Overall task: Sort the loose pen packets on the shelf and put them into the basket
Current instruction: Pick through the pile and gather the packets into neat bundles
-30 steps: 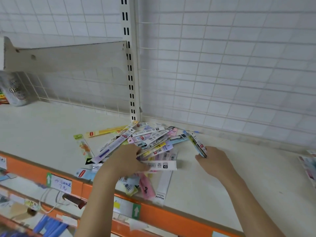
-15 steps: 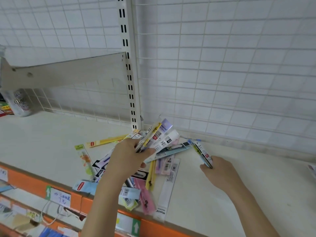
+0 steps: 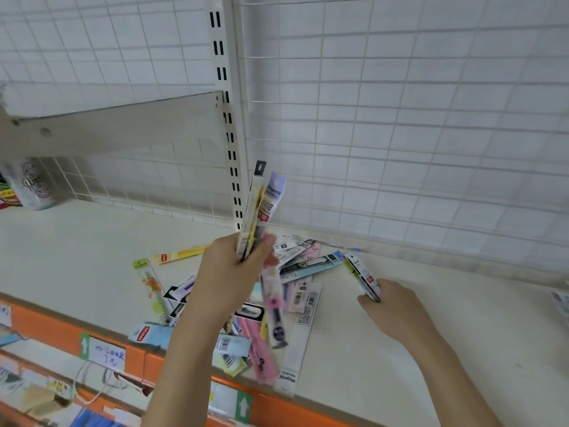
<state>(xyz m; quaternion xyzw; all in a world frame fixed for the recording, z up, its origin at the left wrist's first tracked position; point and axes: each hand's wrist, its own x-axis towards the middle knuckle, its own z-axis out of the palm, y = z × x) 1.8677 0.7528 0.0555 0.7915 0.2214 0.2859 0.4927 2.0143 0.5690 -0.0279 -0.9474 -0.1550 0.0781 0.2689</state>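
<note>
A loose pile of pen packets (image 3: pixel 303 266) lies on the cream shelf (image 3: pixel 77 248), spreading to its orange front edge. My left hand (image 3: pixel 228 275) is raised above the pile and grips a bunch of packets (image 3: pixel 260 208) that stands nearly upright. My right hand (image 3: pixel 397 309) rests on the shelf to the right of the pile and holds a thin stack of packets (image 3: pixel 361 277) on edge. No basket is in view.
A white wire-grid back panel (image 3: pixel 400 118) and a slotted upright (image 3: pixel 226 118) stand behind the pile. A shelf bracket (image 3: pixel 117 131) juts out at the upper left, with a can (image 3: pixel 34 183) beneath it. More packets lie at the far right edge (image 3: pixel 562 303). Lower shelves hold other goods (image 3: pixel 46 392).
My left hand has gathered packets from the pile and lifted them, tilting the bunch from flat to nearly upright. My right hand has stayed in place with its stack.
</note>
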